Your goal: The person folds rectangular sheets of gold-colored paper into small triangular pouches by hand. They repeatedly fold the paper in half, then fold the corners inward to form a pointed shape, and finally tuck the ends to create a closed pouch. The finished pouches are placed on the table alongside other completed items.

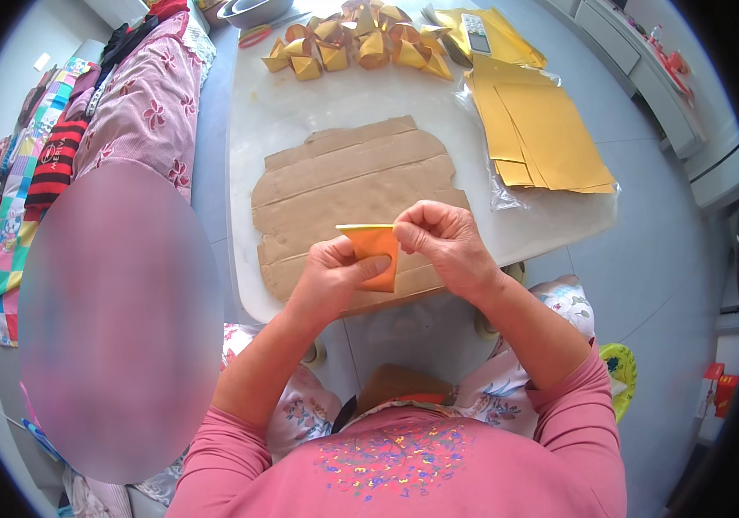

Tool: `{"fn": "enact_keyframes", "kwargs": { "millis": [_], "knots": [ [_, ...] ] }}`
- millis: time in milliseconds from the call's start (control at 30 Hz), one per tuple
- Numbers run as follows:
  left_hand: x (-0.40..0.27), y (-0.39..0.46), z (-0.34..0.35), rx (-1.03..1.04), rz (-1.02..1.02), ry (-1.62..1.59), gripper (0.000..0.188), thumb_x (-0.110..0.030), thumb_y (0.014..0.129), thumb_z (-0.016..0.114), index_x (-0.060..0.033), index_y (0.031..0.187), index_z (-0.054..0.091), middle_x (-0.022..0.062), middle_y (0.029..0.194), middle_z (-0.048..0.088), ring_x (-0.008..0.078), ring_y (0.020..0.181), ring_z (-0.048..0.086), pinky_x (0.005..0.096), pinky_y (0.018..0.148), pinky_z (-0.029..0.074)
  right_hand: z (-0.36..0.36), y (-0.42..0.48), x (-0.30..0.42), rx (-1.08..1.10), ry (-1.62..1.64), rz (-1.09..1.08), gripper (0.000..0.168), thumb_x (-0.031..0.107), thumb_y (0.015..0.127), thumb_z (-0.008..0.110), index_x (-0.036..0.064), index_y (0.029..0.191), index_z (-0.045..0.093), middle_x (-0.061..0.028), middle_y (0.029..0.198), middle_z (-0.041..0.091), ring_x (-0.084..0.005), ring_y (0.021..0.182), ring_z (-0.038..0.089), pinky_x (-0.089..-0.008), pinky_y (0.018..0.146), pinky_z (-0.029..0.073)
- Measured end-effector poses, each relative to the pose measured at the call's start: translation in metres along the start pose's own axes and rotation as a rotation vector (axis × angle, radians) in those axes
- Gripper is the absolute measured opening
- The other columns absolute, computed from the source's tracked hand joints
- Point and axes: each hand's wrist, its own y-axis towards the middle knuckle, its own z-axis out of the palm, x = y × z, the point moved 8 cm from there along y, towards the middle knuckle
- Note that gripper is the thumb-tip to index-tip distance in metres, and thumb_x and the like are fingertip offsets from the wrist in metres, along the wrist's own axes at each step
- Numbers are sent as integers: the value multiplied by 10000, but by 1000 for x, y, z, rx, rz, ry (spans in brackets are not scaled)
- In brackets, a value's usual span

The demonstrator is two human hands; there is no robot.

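A small piece of folded orange-gold paper point(377, 249) is held over a flattened sheet of brown cardboard point(350, 171). My left hand point(341, 267) grips it from the left, thumb pressed across its front face. At the paper's upper right corner, the thumb and curled fingers of my right hand point(441, 236) pinch the edge. A pale yellow line runs along the top fold. To the right lies a stack of gold paper sheets point(547, 133), partly on a clear plastic bag point(505, 197). Several folded gold paper shapes point(360, 39) sit grouped at the table's far side.
A whitish table point(343, 94) carries all this. Far right on it are more gold sheets point(512, 32) and a white remote control point(476, 33). Red-handled scissors point(255, 35) lie near grey basins point(256, 10). Patterned fabric point(143, 110) covers furniture at left, where a blurred oval hides part.
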Motion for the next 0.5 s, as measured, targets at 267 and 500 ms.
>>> {"fn": "enact_keyframes", "kwargs": {
  "millis": [267,500],
  "knots": [
    [7,10,-8,-10,86,-416,191,22,876,686,-45,1054,691,64,1037,706,162,976,654,309,909,506,10,-8,5,4,-12,-127,50,6,897,691,18,926,652,20,876,603,-51,832,564,-215,738,487],
    [4,9,-8,-21,164,-315,180,-16,863,720,-35,1041,711,43,1001,717,117,922,651,262,830,507,12,-8,12,-3,-125,-145,58,18,887,699,4,920,654,-14,873,614,-72,817,582,-237,737,499]
  ]
}}
